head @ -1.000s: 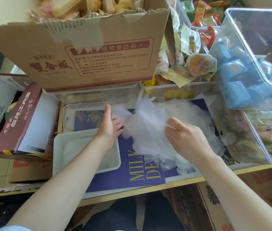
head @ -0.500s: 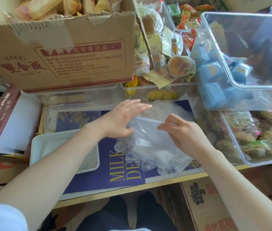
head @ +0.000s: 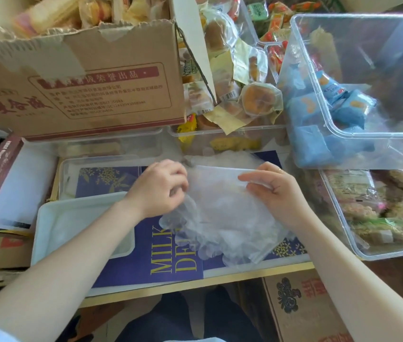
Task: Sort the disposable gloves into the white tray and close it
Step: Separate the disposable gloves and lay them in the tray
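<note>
Pinching stack of disposable gloves at top edge, left hand and right hand fingers curled. Risk: slippery film sliding apart, spilling short of white tray.

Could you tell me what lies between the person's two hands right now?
In the head view, the pile of clear disposable gloves spans the gap; the left hand and right hand each grip its top edge.
</note>
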